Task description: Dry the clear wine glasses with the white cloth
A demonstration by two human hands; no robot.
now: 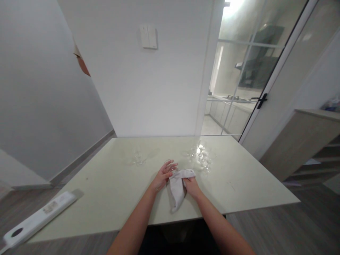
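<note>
My left hand (pixel 164 175) is curled around a small clear glass (pixel 171 166) just above the pale table (pixel 111 184). Beside it, my right hand (pixel 191 186) is closed on a white cloth (pixel 177 189). The cloth's top end reaches over to the glass and its lower end hangs down toward the table. The two hands are close together near the table's middle front.
Several clear glasses stand on the table, one at the left (pixel 139 157) and a group at the right (pixel 203 157). A long white box (pixel 37 219) lies at the table's front left corner. A glass sliding door (pixel 252 71) and a wooden cabinet (pixel 300 141) are at the right.
</note>
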